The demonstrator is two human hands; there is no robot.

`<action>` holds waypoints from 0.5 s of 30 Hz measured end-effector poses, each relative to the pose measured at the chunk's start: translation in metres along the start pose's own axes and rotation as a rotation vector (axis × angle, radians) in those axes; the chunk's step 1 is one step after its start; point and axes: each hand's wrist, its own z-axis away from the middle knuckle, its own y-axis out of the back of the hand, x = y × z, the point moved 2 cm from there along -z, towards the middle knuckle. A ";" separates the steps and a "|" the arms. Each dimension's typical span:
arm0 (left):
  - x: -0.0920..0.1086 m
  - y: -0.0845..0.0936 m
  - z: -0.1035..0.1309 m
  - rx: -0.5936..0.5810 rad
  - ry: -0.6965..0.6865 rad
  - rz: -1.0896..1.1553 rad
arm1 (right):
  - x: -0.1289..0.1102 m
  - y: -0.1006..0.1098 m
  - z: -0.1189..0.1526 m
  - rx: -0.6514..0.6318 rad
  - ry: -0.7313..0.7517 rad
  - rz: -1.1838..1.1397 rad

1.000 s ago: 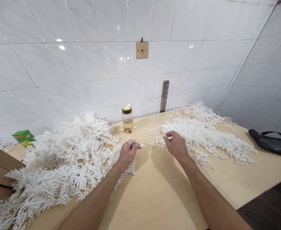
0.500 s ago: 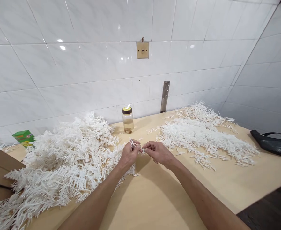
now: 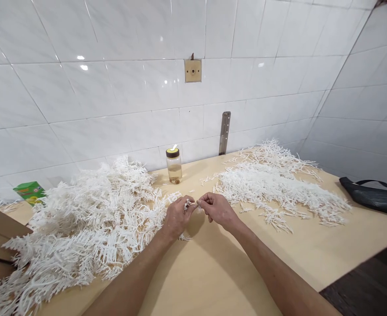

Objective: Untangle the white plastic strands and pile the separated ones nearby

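Note:
My left hand (image 3: 178,216) is closed on a small white branched plastic piece (image 3: 187,204) above the table, its thumb and fingers pinching it. Fingertip to fingertip with it, my right hand (image 3: 215,208) pinches a thin white strand of the same material. A large heap of white branched pieces (image 3: 94,224) spreads to the left, close beside my left hand. On the right lies a flatter pile of loose white pieces (image 3: 279,188). The fingers partly hide what they hold.
A clear jar (image 3: 174,166) with a dark-and-yellow lid and some liquid stands at the back. A metal strip (image 3: 225,133) leans on the tiled wall. At left are a green packet (image 3: 29,191) and cardboard (image 3: 2,226); a black bag (image 3: 371,195) lies far right.
The view has shifted slightly. My left hand has turned and its fingers have curled further around the white piece; my right fingertips have come closer to the left ones.

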 end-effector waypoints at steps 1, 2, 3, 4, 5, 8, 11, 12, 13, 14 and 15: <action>0.000 0.000 0.000 -0.002 -0.017 -0.027 | 0.000 0.000 0.000 0.008 -0.008 -0.002; 0.001 0.001 0.001 -0.008 -0.035 -0.053 | 0.000 0.000 -0.001 0.019 -0.016 -0.005; 0.001 0.001 0.001 -0.018 -0.056 -0.076 | 0.000 0.000 -0.001 0.031 -0.023 -0.006; 0.002 0.001 0.002 -0.030 -0.076 -0.100 | 0.000 -0.001 -0.001 0.044 -0.029 -0.007; 0.002 0.000 0.002 -0.042 -0.095 -0.126 | 0.000 -0.001 -0.001 0.055 -0.034 -0.005; 0.000 -0.002 0.004 -0.072 -0.135 -0.225 | -0.002 -0.002 0.000 0.064 -0.046 -0.011; -0.003 -0.004 0.004 -0.087 -0.145 -0.243 | -0.002 -0.004 0.000 0.019 -0.019 -0.089; -0.003 -0.004 0.003 -0.072 -0.127 -0.202 | -0.002 -0.005 -0.001 0.004 -0.003 -0.132; -0.004 -0.004 0.002 -0.044 -0.090 -0.139 | -0.001 -0.005 -0.001 0.000 0.008 -0.176; -0.005 -0.002 0.001 -0.011 -0.028 -0.060 | 0.001 -0.005 -0.002 0.006 0.008 -0.210; -0.006 -0.001 0.000 0.019 0.049 0.028 | 0.002 -0.005 -0.002 0.017 0.002 -0.231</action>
